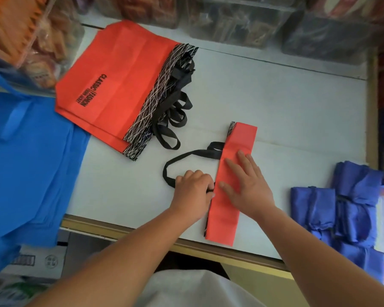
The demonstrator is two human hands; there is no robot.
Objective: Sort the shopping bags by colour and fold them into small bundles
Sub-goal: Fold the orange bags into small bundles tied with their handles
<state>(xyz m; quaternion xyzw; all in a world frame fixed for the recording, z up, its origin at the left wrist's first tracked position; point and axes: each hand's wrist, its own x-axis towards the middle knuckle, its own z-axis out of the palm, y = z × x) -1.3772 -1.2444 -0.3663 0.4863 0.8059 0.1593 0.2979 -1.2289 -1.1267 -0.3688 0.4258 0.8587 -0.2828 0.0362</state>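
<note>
A red bag [231,209] folded into a long narrow strip lies on the white counter [275,111], its near end at the counter's front edge. My right hand [246,185] presses flat on the strip with straight fingers. My left hand [193,191] is curled at the strip's left edge and grips the bag's black handle strap [186,157], which loops out to the left. A stack of flat red bags [118,85] with black patterned tops and black handles lies at the back left. Several dark blue folded bundles [341,209] sit at the right.
A pile of bright blue bags [31,162] covers the left side and hangs over the counter's edge. Clear packets of goods [242,21] line the back, with more packets at the upper left. A cardboard box [38,260] stands below the counter at the left.
</note>
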